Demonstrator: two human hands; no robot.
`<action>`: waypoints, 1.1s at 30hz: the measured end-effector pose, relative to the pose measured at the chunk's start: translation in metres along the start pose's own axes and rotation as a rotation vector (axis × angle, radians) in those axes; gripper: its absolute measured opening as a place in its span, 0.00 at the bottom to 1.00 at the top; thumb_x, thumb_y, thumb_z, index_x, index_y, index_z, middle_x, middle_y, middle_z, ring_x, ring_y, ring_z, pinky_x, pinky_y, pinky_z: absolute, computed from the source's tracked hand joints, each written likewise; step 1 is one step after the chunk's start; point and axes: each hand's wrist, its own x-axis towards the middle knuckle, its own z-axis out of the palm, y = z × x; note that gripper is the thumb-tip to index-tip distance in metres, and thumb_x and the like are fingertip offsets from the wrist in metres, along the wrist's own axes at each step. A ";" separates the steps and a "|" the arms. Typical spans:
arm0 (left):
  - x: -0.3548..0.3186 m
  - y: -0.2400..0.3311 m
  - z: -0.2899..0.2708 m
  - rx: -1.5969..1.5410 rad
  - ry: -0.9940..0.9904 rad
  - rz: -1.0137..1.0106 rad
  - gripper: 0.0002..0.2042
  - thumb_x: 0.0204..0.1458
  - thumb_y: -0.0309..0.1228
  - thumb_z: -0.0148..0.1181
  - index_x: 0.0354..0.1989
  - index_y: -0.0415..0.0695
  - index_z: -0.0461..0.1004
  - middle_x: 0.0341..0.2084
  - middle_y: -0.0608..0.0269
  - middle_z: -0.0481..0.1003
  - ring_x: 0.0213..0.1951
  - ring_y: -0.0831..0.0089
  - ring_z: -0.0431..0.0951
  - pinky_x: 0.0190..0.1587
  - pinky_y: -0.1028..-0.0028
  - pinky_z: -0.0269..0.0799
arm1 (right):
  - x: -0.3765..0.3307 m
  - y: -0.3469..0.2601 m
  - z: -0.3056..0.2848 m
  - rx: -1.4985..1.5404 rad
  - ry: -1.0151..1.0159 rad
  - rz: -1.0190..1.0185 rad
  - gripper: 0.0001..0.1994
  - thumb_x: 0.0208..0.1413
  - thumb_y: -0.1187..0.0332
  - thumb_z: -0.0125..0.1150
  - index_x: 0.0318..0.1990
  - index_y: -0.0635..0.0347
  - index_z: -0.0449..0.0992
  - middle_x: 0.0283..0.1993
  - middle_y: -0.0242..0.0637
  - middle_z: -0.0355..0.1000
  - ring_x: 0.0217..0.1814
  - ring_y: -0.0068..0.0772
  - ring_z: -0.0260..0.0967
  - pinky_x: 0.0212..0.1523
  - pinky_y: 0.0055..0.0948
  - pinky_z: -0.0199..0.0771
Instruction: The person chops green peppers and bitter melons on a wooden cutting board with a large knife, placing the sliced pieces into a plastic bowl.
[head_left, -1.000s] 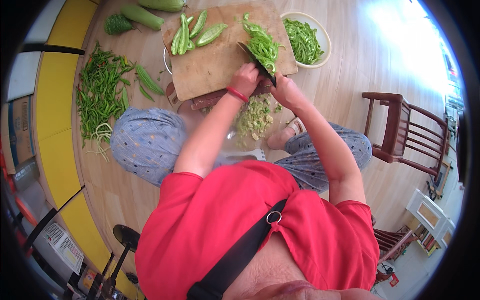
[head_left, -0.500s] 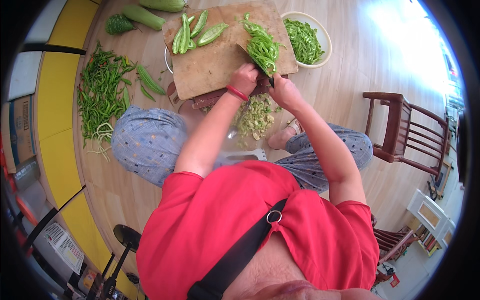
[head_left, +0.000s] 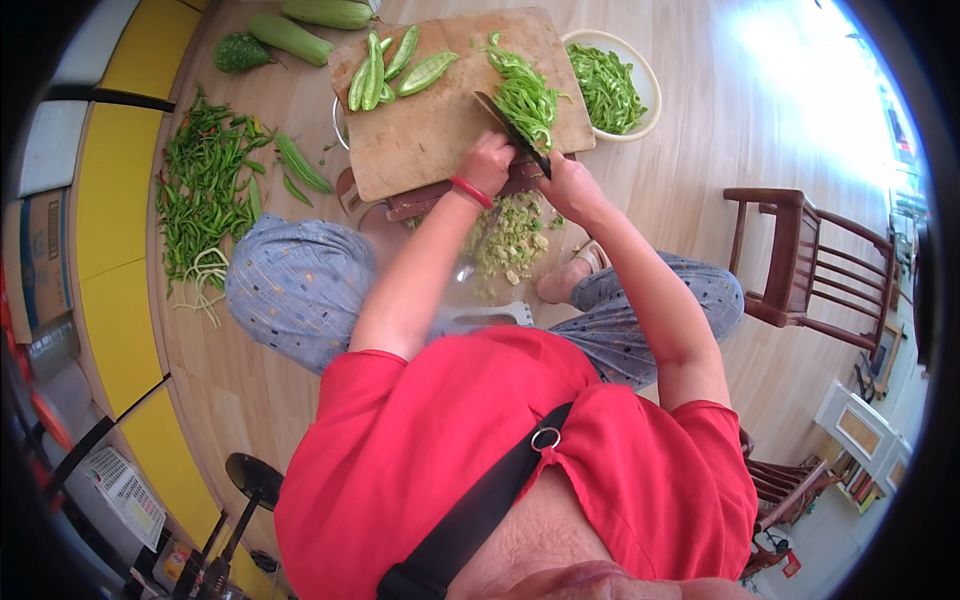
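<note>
We log the wooden cutting board (head_left: 440, 120) lying far of the seated person's knees. The right hand (head_left: 565, 185) is clenched around the handle of a dark knife (head_left: 510, 130), blade angled up-left into the pile of sliced green peppers (head_left: 525, 95) at the board's far right. The left hand (head_left: 485, 165) sits at the board's near edge just beside the blade, fingers curled; whether they pinch anything we cannot tell. Since half a second ago the knife has barely shifted, still at the pile's near edge, so we judge slicing or gathering continues. Halved green gourds (head_left: 395, 65) lie far left on the board; a white bowl (head_left: 645, 75) of cut greens stands right of it.
</note>
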 end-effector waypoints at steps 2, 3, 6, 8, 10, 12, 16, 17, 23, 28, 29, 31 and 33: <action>-0.003 -0.002 0.003 -0.017 0.039 -0.014 0.04 0.37 0.22 0.52 0.20 0.45 0.73 0.24 0.60 0.71 0.30 0.61 0.72 0.31 0.66 0.71 | -0.003 -0.004 0.000 0.018 -0.015 -0.011 0.14 0.47 0.66 0.55 0.37 0.69 0.65 0.30 0.59 0.71 0.37 0.58 0.69 0.39 0.48 0.68; -0.004 -0.004 0.005 -0.026 0.059 -0.020 0.04 0.37 0.22 0.51 0.20 0.45 0.73 0.24 0.60 0.72 0.30 0.61 0.72 0.32 0.66 0.71 | -0.003 -0.006 -0.003 0.007 -0.024 -0.024 0.14 0.47 0.66 0.55 0.37 0.69 0.65 0.30 0.58 0.71 0.37 0.58 0.69 0.39 0.48 0.68; -0.005 -0.005 0.006 -0.022 0.050 0.026 0.05 0.37 0.22 0.52 0.22 0.45 0.74 0.24 0.60 0.72 0.30 0.62 0.72 0.32 0.67 0.71 | -0.003 0.000 0.006 -0.053 -0.024 -0.029 0.14 0.47 0.66 0.55 0.37 0.68 0.66 0.30 0.58 0.71 0.37 0.58 0.69 0.38 0.48 0.68; -0.005 -0.005 0.004 0.002 0.029 0.029 0.05 0.37 0.22 0.52 0.22 0.45 0.74 0.24 0.60 0.73 0.30 0.62 0.72 0.32 0.67 0.71 | -0.002 -0.005 0.011 -0.067 -0.005 -0.021 0.14 0.47 0.66 0.55 0.37 0.68 0.66 0.30 0.58 0.71 0.37 0.58 0.69 0.39 0.49 0.68; -0.002 -0.006 0.003 0.016 0.013 0.023 0.04 0.37 0.22 0.53 0.21 0.45 0.74 0.23 0.60 0.72 0.30 0.62 0.72 0.32 0.67 0.71 | 0.000 -0.002 0.010 -0.057 0.007 -0.031 0.14 0.47 0.66 0.55 0.37 0.68 0.66 0.29 0.58 0.70 0.37 0.58 0.69 0.39 0.49 0.68; -0.001 -0.006 0.005 -0.013 0.029 0.036 0.04 0.37 0.22 0.53 0.20 0.45 0.74 0.23 0.60 0.72 0.30 0.62 0.72 0.31 0.68 0.71 | 0.001 -0.002 0.003 -0.032 0.022 -0.025 0.14 0.47 0.66 0.55 0.37 0.68 0.66 0.29 0.59 0.70 0.37 0.58 0.69 0.39 0.49 0.68; -0.001 -0.006 0.004 -0.016 0.083 0.041 0.03 0.36 0.22 0.52 0.18 0.44 0.72 0.22 0.60 0.71 0.30 0.62 0.72 0.31 0.68 0.71 | -0.007 -0.007 0.003 0.025 -0.017 -0.001 0.15 0.48 0.64 0.55 0.37 0.68 0.66 0.30 0.60 0.70 0.37 0.59 0.69 0.38 0.48 0.68; -0.001 -0.004 0.002 -0.003 0.068 0.044 0.03 0.36 0.22 0.52 0.18 0.44 0.72 0.22 0.60 0.71 0.30 0.62 0.72 0.32 0.68 0.71 | -0.007 -0.006 0.003 0.029 -0.025 0.002 0.15 0.48 0.64 0.55 0.37 0.68 0.66 0.30 0.60 0.70 0.37 0.59 0.69 0.38 0.48 0.68; 0.001 -0.003 -0.001 0.017 0.092 0.068 0.02 0.35 0.22 0.52 0.17 0.43 0.69 0.21 0.58 0.70 0.30 0.62 0.71 0.31 0.68 0.70 | 0.003 -0.001 0.009 0.041 -0.013 -0.022 0.15 0.49 0.63 0.56 0.35 0.69 0.67 0.29 0.61 0.70 0.38 0.58 0.69 0.39 0.48 0.68; 0.000 -0.004 0.001 0.014 0.148 0.093 0.02 0.34 0.22 0.52 0.17 0.43 0.69 0.21 0.59 0.70 0.30 0.61 0.71 0.32 0.68 0.70 | -0.008 -0.014 -0.004 0.106 -0.040 0.045 0.15 0.47 0.64 0.57 0.36 0.69 0.68 0.30 0.61 0.70 0.39 0.59 0.68 0.40 0.47 0.68; -0.001 -0.002 0.001 0.027 0.122 0.083 0.02 0.34 0.22 0.52 0.18 0.43 0.69 0.21 0.59 0.70 0.30 0.61 0.71 0.32 0.68 0.70 | -0.008 -0.014 -0.005 0.098 -0.044 0.048 0.15 0.47 0.64 0.57 0.36 0.69 0.68 0.30 0.61 0.70 0.39 0.59 0.68 0.40 0.47 0.67; -0.004 0.000 -0.003 0.056 0.070 0.063 0.02 0.34 0.22 0.52 0.18 0.44 0.70 0.22 0.59 0.70 0.30 0.61 0.71 0.32 0.68 0.71 | 0.000 -0.009 0.009 0.082 -0.007 -0.001 0.16 0.48 0.63 0.56 0.36 0.69 0.68 0.30 0.60 0.70 0.39 0.59 0.68 0.40 0.47 0.67; -0.004 0.001 -0.001 0.040 0.042 0.046 0.03 0.34 0.22 0.53 0.19 0.43 0.71 0.23 0.58 0.71 0.31 0.61 0.72 0.32 0.67 0.71 | 0.001 -0.001 0.016 0.071 0.007 -0.014 0.17 0.48 0.62 0.56 0.37 0.69 0.68 0.31 0.60 0.70 0.39 0.59 0.68 0.40 0.48 0.67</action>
